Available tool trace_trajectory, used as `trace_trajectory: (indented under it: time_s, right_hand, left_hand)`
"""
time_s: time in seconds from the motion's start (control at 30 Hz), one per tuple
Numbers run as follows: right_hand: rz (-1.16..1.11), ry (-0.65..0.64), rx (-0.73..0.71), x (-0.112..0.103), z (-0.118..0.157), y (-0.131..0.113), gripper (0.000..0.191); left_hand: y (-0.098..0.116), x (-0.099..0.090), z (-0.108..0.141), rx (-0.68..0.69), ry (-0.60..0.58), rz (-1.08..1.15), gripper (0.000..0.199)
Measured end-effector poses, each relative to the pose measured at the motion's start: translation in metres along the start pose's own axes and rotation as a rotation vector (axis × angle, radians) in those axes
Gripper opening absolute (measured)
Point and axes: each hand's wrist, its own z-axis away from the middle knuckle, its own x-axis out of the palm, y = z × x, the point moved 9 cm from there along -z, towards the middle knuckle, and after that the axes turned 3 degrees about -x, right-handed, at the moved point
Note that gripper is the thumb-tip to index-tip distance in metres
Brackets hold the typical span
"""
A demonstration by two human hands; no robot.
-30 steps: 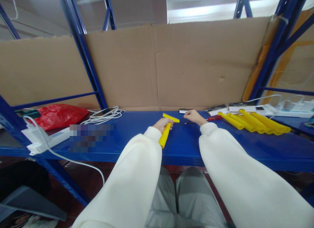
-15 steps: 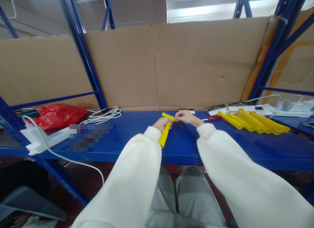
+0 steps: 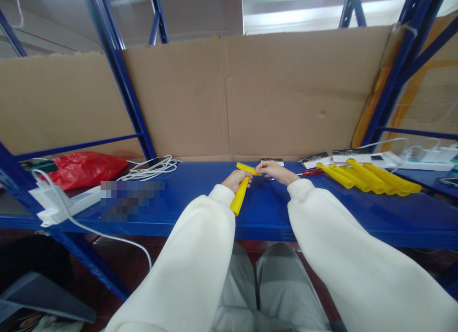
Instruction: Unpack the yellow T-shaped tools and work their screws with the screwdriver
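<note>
A yellow T-shaped tool (image 3: 240, 198) is in my left hand (image 3: 234, 180), its fingers wrapped round the handle just below the crosspiece. The handle slants down toward me and ends above the blue shelf. At the right end of the crosspiece, my right hand (image 3: 274, 171) is pinched, its fingertips touching that end; anything small between them is hidden. Just right of the right hand lies a screwdriver (image 3: 312, 171) with a red handle, its metal shaft pointing left. Several yellow tubular handles (image 3: 372, 177) lie side by side farther right.
Black-and-white packs (image 3: 352, 156) lie behind the yellow handles. A power strip (image 3: 438, 165) with white plugs is at far right, and another (image 3: 80, 203) at left. Coiled white cable (image 3: 155, 169) and a red plastic bag (image 3: 91, 169) sit back left. A cardboard sheet (image 3: 272, 93) closes the rear.
My right hand has shifted very slightly, with its fingertips still at the crosspiece's right end. My left hand keeps the yellow tool almost where it was.
</note>
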Motion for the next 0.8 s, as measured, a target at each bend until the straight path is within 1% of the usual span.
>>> trace_trajectory:
  time_s: [0.13,0.23,0.33,0.43,0.5,0.63,0.73,0.8]
  right_hand:
    - [-0.075,-0.001,0.061,0.003,0.002,0.004,0.007]
    - [-0.151,-0.009,0.114,0.008,0.000,0.010,0.010]
    - [-0.256,-0.068,0.138,0.017,-0.002,0.012,0.012]
    - [-0.360,-0.128,0.119,0.023,-0.002,0.009,0.012]
    - [-0.388,-0.134,0.102,0.022,-0.003,0.008,0.012]
    - [-0.424,-0.117,0.072,0.016,-0.008,0.012,0.017]
    - [-0.432,-0.138,0.048,0.014,-0.009,0.013,0.021]
    - [-0.394,-0.157,0.040,0.013,-0.007,0.011,0.021]
  left_hand:
    - [0.000,0.001,-0.001,-0.002,-0.020,0.017,0.022]
    - [0.000,0.001,-0.001,-0.001,-0.018,0.017,0.020]
    - [0.000,0.002,-0.001,0.002,-0.031,0.012,0.020]
    - [0.000,0.004,-0.002,0.004,-0.053,0.009,0.022]
    - [0.000,0.004,-0.003,0.011,-0.064,0.014,0.021]
    - [0.000,0.005,-0.006,0.021,-0.085,0.030,0.020]
    - [-0.002,0.005,-0.009,0.013,-0.108,0.022,0.019]
    - [-0.003,0.005,-0.010,0.004,-0.120,0.010,0.019]
